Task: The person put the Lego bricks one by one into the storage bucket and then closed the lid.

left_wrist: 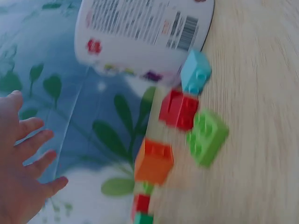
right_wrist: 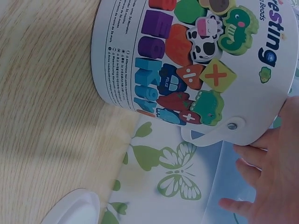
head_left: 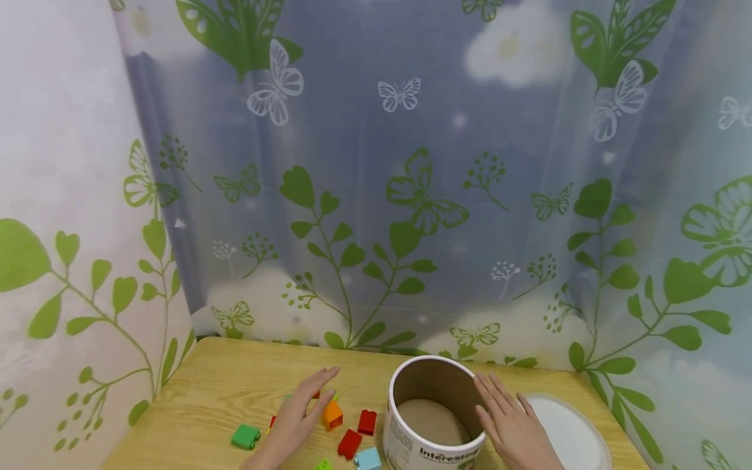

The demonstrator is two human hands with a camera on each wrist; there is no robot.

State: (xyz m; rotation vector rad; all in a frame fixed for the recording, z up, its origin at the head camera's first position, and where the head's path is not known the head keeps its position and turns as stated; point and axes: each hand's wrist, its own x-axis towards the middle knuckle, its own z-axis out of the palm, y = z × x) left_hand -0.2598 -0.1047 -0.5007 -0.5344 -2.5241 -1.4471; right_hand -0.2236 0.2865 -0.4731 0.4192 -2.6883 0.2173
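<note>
A white cylindrical bucket (head_left: 405,447), printed with toy pictures, stands upright with its brown inside and bottom showing. My right hand (head_left: 511,421) rests at its right rim, fingers straight; the right wrist view shows those fingers (right_wrist: 254,175) spread beside the rim and handle mount. Over the toy bricks hovers my left hand (head_left: 296,418), holding nothing, its fingers loosely extended. Near it lie an orange brick (head_left: 332,414), a green brick (head_left: 245,436), two red bricks (head_left: 367,422), a light blue brick (head_left: 369,459) by the bucket and a lime green brick (left_wrist: 205,137). More bricks are partly hidden behind the left hand.
A round white lid (head_left: 578,434) lies on the wooden table (head_left: 205,391), right of the bucket. Curtains (head_left: 376,261) with leaf and butterfly prints hang behind the table's back edge and along both sides.
</note>
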